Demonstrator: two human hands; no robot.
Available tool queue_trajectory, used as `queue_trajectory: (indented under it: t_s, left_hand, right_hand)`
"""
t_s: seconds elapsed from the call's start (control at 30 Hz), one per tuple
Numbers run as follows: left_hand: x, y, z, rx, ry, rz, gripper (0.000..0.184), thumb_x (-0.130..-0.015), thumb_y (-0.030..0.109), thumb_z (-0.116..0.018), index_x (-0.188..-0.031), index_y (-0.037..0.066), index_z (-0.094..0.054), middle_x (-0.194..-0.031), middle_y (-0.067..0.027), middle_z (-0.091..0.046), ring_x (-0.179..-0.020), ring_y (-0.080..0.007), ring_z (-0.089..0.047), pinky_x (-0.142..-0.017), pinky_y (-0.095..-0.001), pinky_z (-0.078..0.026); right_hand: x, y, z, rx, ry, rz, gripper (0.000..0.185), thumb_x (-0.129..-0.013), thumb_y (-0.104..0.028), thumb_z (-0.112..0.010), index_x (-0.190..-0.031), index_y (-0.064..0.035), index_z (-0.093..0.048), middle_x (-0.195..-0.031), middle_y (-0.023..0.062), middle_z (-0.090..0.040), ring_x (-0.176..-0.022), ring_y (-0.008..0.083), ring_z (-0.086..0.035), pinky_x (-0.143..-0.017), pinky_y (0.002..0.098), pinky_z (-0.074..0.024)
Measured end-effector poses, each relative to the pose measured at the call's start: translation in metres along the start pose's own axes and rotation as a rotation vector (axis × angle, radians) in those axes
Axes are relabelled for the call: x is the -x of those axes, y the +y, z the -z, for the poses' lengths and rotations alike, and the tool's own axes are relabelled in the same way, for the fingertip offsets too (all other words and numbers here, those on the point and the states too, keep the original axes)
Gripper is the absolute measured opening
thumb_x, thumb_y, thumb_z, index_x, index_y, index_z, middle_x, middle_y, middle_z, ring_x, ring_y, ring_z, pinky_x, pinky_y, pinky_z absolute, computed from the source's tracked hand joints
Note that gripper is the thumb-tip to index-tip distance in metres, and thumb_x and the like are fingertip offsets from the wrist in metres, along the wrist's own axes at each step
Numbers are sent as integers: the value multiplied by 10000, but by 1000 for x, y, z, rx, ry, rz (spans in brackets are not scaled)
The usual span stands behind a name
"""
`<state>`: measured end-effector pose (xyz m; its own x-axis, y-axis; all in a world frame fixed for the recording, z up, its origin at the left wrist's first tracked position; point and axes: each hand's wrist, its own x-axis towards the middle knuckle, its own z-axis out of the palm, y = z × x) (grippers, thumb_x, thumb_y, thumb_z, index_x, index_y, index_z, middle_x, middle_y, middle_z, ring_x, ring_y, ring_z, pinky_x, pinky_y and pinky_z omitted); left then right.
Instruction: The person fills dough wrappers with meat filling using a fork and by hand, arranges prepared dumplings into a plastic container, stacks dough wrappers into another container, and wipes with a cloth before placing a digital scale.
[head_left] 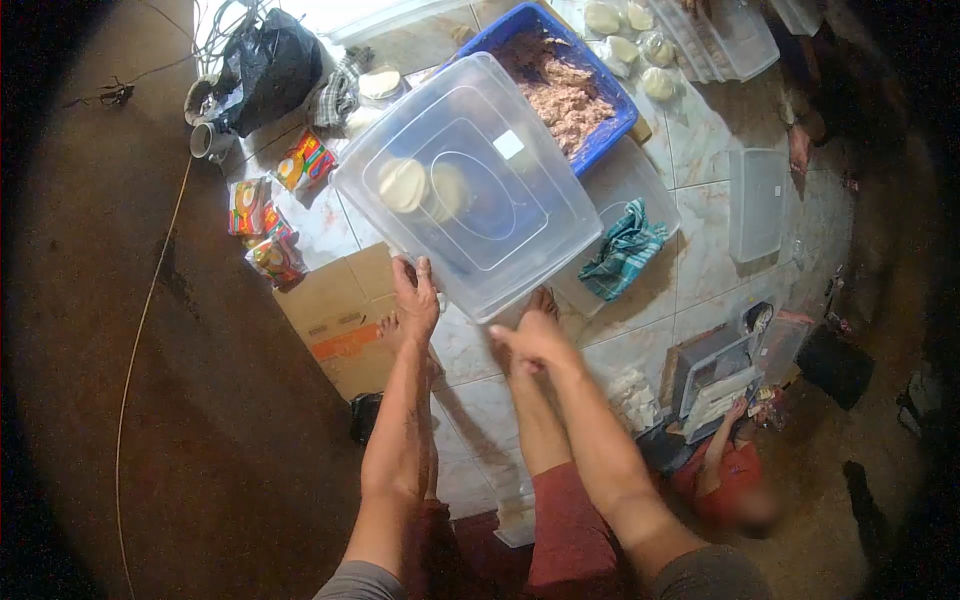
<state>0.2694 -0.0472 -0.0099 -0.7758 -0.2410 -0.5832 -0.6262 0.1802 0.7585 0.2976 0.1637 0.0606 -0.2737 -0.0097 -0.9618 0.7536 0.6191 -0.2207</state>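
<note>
My left hand (416, 303) grips the near left edge of a translucent plastic container (520, 225), its thumb and a finger at the rim. The container is tilted, with an oval mark and a small white label. Pale round dough discs (403, 185) show in or through it; I cannot tell which. Just off its near edge is my right hand (540, 343), index finger stretched out to the left, slightly blurred, with nothing visible in it. Beyond the container, a blue tub (622, 118) holds a pinkish minced mixture (560, 95).
A teal checked cloth (625, 252) lies on a clear tray at the right. Noodle packets (303, 162), a black bag (268, 72) and flattened cardboard (335, 300) are on the left. Bagged dough balls (657, 50) sit at the back. Another person (728, 475) works at lower right.
</note>
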Motion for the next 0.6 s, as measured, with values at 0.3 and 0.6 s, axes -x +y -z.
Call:
queue_trajectory:
  t_s: [0.3,0.6]
  left_hand:
    - [16,47,-8,-231,130,-32,500,-1015,310,-463,-1415,23,-381,-1165,-244,-607,-1054,-300,-600,-893,-374,-463]
    - [9,42,-14,-230,203,12,418,-1035,300,-397,-1256,-52,-445,-1163,-214,-586,-1013,-296,-575,-898,-404,-445]
  right_hand:
    - [-73,-26,129,284,1048,619,393,-974,-308,-489,-1208,6,-523,-1115,283,-556,-1017,448,-534,-850,491,-443]
    - [-94,-18,126,8,930,577,373,-967,-383,-529,-943,-11,-533,-870,235,-578,-840,438,-563,-736,503,-444]
